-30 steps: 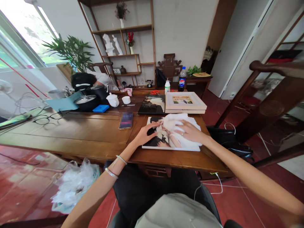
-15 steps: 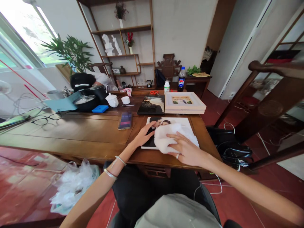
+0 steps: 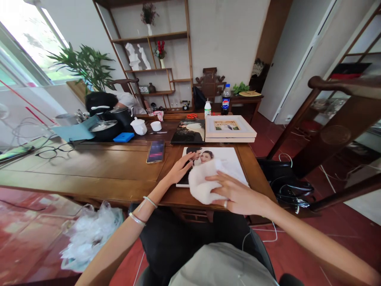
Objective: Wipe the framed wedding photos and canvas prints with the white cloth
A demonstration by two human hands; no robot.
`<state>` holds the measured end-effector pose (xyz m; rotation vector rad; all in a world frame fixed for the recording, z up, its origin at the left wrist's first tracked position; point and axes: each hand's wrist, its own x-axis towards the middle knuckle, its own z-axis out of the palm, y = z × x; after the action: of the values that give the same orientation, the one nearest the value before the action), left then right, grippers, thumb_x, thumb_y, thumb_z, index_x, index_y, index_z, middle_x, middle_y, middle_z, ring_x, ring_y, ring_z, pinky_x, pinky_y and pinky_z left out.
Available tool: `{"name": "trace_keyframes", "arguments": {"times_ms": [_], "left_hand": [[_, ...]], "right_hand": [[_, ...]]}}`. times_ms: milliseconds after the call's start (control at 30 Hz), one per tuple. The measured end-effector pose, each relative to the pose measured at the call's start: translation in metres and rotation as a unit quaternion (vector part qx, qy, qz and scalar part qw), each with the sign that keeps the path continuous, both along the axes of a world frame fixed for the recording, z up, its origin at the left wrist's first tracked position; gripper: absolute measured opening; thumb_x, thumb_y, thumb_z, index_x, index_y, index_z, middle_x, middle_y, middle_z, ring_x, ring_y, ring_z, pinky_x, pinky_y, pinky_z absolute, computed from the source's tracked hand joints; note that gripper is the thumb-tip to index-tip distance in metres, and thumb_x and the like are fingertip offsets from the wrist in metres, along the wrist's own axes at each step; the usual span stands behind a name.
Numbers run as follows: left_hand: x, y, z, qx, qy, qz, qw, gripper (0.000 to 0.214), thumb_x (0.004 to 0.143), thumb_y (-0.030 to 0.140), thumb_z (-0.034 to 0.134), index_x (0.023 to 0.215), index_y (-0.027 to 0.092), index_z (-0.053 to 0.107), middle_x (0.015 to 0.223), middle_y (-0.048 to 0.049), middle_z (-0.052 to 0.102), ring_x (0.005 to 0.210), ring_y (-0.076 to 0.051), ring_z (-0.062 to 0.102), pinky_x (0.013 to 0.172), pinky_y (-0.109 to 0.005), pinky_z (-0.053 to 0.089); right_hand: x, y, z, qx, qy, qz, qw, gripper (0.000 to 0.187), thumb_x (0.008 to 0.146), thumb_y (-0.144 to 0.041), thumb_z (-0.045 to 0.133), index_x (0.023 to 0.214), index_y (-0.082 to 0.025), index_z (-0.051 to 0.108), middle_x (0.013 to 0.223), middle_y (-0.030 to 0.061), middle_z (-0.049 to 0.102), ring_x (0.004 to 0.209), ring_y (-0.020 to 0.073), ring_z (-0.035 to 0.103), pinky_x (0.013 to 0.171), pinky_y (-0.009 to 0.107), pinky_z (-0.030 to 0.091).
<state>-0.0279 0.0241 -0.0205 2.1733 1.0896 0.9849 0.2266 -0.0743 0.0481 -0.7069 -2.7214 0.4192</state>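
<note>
A photo panel [image 3: 232, 159] showing a couple lies flat at the front right of the wooden desk. My left hand [image 3: 180, 168] rests on its left side, fingers stretched out and holding nothing. My right hand [image 3: 232, 188] grips a fluffy white cloth [image 3: 200, 180] that lies over the lower part of the panel and hangs past its near edge. The cloth and my right hand hide the panel's lower middle. Just behind the panel are a dark photo panel [image 3: 188, 132] and a white picture frame [image 3: 230, 128] with a photo in it.
A phone [image 3: 156, 151] lies on the desk [image 3: 119, 171] left of the panel. Farther back stand a white teapot [image 3: 139, 126], a white cup [image 3: 156, 126], a blue box [image 3: 123, 137], a small white bottle [image 3: 207, 109] and a cola bottle [image 3: 226, 100]. Glasses [image 3: 55, 151] lie far left.
My right hand has drawn the white cloth toward me and slightly left, uncovering more of the pictured faces and the panel's right side. My left hand stays on the panel.
</note>
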Motion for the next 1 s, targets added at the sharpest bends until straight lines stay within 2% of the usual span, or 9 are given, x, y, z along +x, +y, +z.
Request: {"name": "trace_keyframes", "arguments": {"times_ms": [100,200,300,400,500,600,767,867,1000], "left_hand": [[-0.001,0.001,0.0,0.029,0.018,-0.024,0.999,0.046,0.09,0.039,0.049,0.134,0.024,0.046,0.141,-0.0062,0.046,0.136,-0.023,0.033,0.113,-0.044,0.026],[-0.001,0.001,0.003,0.054,0.02,-0.049,0.997,0.043,0.09,0.035,0.05,0.131,0.025,0.049,0.139,-0.0061,0.049,0.137,-0.024,0.033,0.113,-0.047,0.025],[0.0,0.001,0.004,0.063,0.022,-0.054,0.996,0.04,0.089,0.035,0.051,0.128,0.025,0.053,0.137,-0.0064,0.051,0.135,-0.023,0.035,0.113,-0.049,0.026],[0.001,0.001,0.004,0.065,0.018,-0.054,0.996,0.039,0.089,0.034,0.051,0.127,0.024,0.054,0.137,-0.0066,0.051,0.135,-0.023,0.035,0.112,-0.05,0.026],[0.001,0.001,0.003,0.063,0.013,-0.048,0.997,0.041,0.089,0.034,0.051,0.129,0.025,0.052,0.137,-0.0062,0.051,0.135,-0.024,0.035,0.112,-0.051,0.026],[0.001,0.002,0.002,0.062,0.019,-0.045,0.997,0.042,0.089,0.033,0.052,0.13,0.026,0.051,0.138,-0.0061,0.05,0.136,-0.024,0.034,0.112,-0.051,0.026],[0.0,0.002,0.002,0.065,0.027,-0.047,0.996,0.041,0.089,0.033,0.051,0.129,0.026,0.052,0.139,-0.0058,0.048,0.136,-0.024,0.035,0.112,-0.05,0.026],[0.0,0.002,0.003,0.064,0.03,-0.049,0.996,0.04,0.089,0.033,0.051,0.128,0.025,0.053,0.14,-0.006,0.048,0.136,-0.024,0.034,0.113,-0.049,0.026],[0.0,0.002,0.003,0.057,0.034,-0.046,0.997,0.042,0.089,0.033,0.052,0.13,0.025,0.051,0.14,-0.007,0.048,0.136,-0.024,0.033,0.113,-0.05,0.025]], "right_hand": [[0.027,0.007,0.01,-0.082,-0.021,-0.045,0.995,0.028,0.091,-0.032,0.048,0.113,-0.029,0.064,0.132,0.0031,0.055,0.127,0.0252,0.042,0.107,0.045,0.029],[0.045,0.044,0.011,-0.127,-0.047,-0.111,0.985,0.034,0.091,-0.044,0.044,0.109,-0.025,0.066,0.122,0.0055,0.061,0.121,0.0288,0.049,0.1,0.044,0.039],[0.046,0.088,0.003,-0.062,-0.027,-0.165,0.984,0.036,0.089,-0.048,0.045,0.102,-0.022,0.068,0.115,0.0073,0.065,0.114,0.0297,0.054,0.096,0.045,0.041],[0.036,0.111,-0.005,0.002,-0.006,-0.193,0.981,0.031,0.087,-0.043,0.049,0.096,-0.021,0.069,0.118,0.0092,0.063,0.117,0.0312,0.05,0.098,0.049,0.038],[0.026,0.099,-0.011,0.02,-0.003,-0.183,0.983,0.023,0.084,-0.036,0.055,0.091,-0.02,0.071,0.129,0.0113,0.056,0.126,0.0318,0.042,0.103,0.053,0.031],[0.022,0.056,-0.01,0.028,-0.01,-0.127,0.991,0.018,0.08,-0.025,0.058,0.091,-0.023,0.071,0.134,0.0097,0.053,0.129,0.0298,0.039,0.105,0.053,0.029],[0.023,-0.011,0.015,0.0,-0.037,-0.035,0.999,0.027,0.076,-0.014,0.057,0.093,-0.03,0.071,0.129,0.0017,0.057,0.127,0.0257,0.043,0.107,0.046,0.03],[0.024,-0.007,0.027,-0.02,-0.046,-0.053,0.997,0.025,0.082,-0.018,0.054,0.097,-0.031,0.069,0.127,-0.0004,0.058,0.119,0.0241,0.05,0.1,0.041,0.038],[0.026,0.045,0.02,-0.019,-0.043,-0.08,0.996,0.021,0.086,-0.029,0.052,0.096,-0.025,0.07,0.128,0.0046,0.058,0.115,0.0268,0.053,0.096,0.041,0.041]]}}
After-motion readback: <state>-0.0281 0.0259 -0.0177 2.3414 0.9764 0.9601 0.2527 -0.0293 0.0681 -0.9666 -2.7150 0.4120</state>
